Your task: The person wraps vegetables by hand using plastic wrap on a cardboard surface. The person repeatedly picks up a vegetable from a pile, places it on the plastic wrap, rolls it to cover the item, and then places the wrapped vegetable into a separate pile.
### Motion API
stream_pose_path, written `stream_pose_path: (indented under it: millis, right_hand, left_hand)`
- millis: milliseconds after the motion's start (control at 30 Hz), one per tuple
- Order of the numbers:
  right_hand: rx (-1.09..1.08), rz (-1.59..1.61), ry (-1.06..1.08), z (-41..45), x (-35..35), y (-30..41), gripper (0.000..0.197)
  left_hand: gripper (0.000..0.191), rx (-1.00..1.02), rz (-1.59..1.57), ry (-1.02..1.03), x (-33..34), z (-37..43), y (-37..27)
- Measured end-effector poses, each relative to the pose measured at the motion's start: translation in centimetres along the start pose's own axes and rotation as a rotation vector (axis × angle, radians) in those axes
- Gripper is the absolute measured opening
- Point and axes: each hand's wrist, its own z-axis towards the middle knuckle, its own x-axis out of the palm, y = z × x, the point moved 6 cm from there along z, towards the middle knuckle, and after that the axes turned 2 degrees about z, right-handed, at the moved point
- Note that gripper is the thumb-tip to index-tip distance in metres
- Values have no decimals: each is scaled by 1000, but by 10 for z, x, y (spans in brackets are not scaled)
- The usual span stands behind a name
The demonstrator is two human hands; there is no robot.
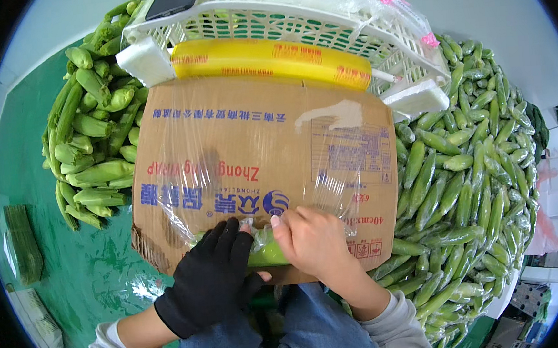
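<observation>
My left hand (213, 275), in a black glove with bare fingertips, presses on an ear of corn in its green husk (268, 256). Its other end is covered by my bare right hand (313, 242), whose thumb lies on clear cling film (263, 234) bunched along the husk. Both hands rest at the near edge of a printed cardboard sheet or box (231, 143). From the yellow-wrapped roll (271, 60) at the far edge, the film stretches over the cardboard down to the ear. The ear's ends are mostly hidden by my hands.
Unwrapped corn ears (95, 119) are heaped at the left, and film-wrapped ears (460, 195) pile up at the right. Behind the roll stands a white plastic crate (268, 17) carrying a dark phone (172, 1). White foam blocks (146, 62) flank the roll.
</observation>
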Motion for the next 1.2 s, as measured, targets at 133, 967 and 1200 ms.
stream_pose_path:
  millis: [133,967,1200]
  right_hand:
    - [35,290,-208,2,-12,-19,26]
    - [922,1483,563,-68,0,-19,57]
    - [273,2850,1268,-19,26,81,85]
  left_hand:
    - [75,106,121,-196,15,29,18]
    - [58,377,-94,-505,-39,53,13]
    - [32,271,-2291,-437,-27,71,23]
